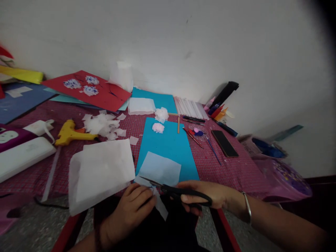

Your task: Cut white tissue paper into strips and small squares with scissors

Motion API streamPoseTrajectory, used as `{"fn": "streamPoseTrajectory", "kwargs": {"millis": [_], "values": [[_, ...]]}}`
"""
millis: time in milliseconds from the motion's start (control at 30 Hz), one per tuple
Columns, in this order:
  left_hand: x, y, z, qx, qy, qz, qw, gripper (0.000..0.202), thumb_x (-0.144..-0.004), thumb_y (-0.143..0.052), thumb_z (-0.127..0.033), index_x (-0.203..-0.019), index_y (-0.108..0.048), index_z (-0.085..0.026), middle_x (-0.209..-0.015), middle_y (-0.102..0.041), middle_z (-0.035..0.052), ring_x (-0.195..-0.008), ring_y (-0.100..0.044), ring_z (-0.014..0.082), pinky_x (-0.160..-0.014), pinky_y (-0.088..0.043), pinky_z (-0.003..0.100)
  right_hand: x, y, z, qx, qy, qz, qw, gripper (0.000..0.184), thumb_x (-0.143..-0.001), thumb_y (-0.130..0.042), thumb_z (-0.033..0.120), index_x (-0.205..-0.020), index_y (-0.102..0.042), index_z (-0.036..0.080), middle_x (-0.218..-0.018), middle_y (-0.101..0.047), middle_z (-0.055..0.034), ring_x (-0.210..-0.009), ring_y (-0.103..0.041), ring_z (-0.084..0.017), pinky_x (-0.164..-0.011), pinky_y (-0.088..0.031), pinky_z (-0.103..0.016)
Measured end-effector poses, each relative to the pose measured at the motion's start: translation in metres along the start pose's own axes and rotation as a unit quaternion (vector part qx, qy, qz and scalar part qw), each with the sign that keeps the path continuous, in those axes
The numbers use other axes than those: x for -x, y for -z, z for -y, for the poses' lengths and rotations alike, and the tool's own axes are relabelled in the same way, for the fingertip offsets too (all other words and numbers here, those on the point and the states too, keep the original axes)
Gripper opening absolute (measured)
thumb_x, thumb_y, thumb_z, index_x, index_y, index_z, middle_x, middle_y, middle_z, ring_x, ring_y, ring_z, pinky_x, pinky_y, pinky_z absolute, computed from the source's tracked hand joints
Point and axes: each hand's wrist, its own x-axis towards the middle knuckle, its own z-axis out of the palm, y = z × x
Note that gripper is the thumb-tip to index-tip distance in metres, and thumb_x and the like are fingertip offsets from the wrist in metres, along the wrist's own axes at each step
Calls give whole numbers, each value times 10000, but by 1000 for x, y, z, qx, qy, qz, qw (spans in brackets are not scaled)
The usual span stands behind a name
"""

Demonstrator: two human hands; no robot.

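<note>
My right hand grips black scissors, whose blades point left toward a small piece of thin white tissue paper. My left hand is closed on that paper piece, holding it just in front of the table edge. Right behind the hands, a light tissue sheet lies on a blue card sheet. A larger white tissue sheet lies to the left, overhanging the table edge.
On the checked red cloth lie a yellow glue gun, tissue scraps, two tissue pompoms, pens, a black phone and a red card with tissue flowers. A white wall stands behind.
</note>
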Motion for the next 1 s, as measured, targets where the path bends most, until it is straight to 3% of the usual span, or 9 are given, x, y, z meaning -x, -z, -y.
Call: {"fn": "streamPoseTrajectory", "kwargs": {"millis": [267,400,600,667,767,800,900,1000], "values": [[2,-1,-1,1,6,6,1000,292,-965,-383,-106,-963,-670,-160,-897,-708,36,-902,-594,156,-900,-373,327,-3,6,-5,36,-18,-11,999,597,-777,-656,595,-1093,-544,102,-687,-523,36,-436,-441,-12,-386,-351,-136],[5,4,-7,14,16,5,1000,261,-952,-407,-105,-973,-661,-160,-903,-707,43,-910,-601,157,-867,-431,319,2,3,-2,36,-2,1,999,610,-777,-646,609,-1099,-513,108,-739,-534,22,-493,-473,-27,-435,-383,-154],[12,12,-14,54,9,33,998,285,-913,-452,-49,-1122,-624,-139,-1066,-703,86,-1066,-601,180,-923,-502,294,9,-1,-6,8,5,-4,1000,613,-772,-609,657,-1035,-496,115,-783,-524,0,-554,-490,-56,-487,-399,-188],[6,20,-11,105,72,-9,992,240,-904,-476,-73,-1071,-620,-170,-1036,-709,66,-1003,-638,166,-863,-536,263,12,1,-9,2,11,-4,1000,639,-765,-579,693,-1023,-499,114,-783,-517,-3,-553,-485,-61,-490,-396,-198],[-20,41,5,152,290,-49,944,121,-898,-519,-201,-964,-621,-202,-876,-708,19,-769,-664,142,-641,-541,212,22,3,-8,58,29,-15,998,645,-774,-592,656,-1122,-510,119,-816,-525,-9,-592,-496,-81,-524,-406,-212],[-34,50,12,145,361,-32,921,110,-885,-541,-239,-930,-632,-198,-831,-698,10,-712,-649,140,-591,-516,210,27,3,-5,109,43,-29,993,612,-777,-625,602,-1158,-521,136,-844,-543,-14,-629,-510,-95,-553,-414,-220],[-83,72,33,168,460,18,872,144,-827,-586,-316,-833,-630,-179,-718,-656,-9,-611,-595,135,-509,-452,205,47,5,8,313,117,-148,931,471,-731,-734,397,-1141,-601,208,-967,-618,-37,-820,-563,-177,-692,-430,-269],[-128,81,46,251,468,123,839,176,-774,-617,-349,-761,-596,-174,-631,-598,-31,-527,-537,114,-473,-411,201,69,8,22,430,169,-228,857,438,-739,-692,236,-1169,-607,241,-1037,-630,-55,-911,-583,-225,-780,-422,-310]]}}
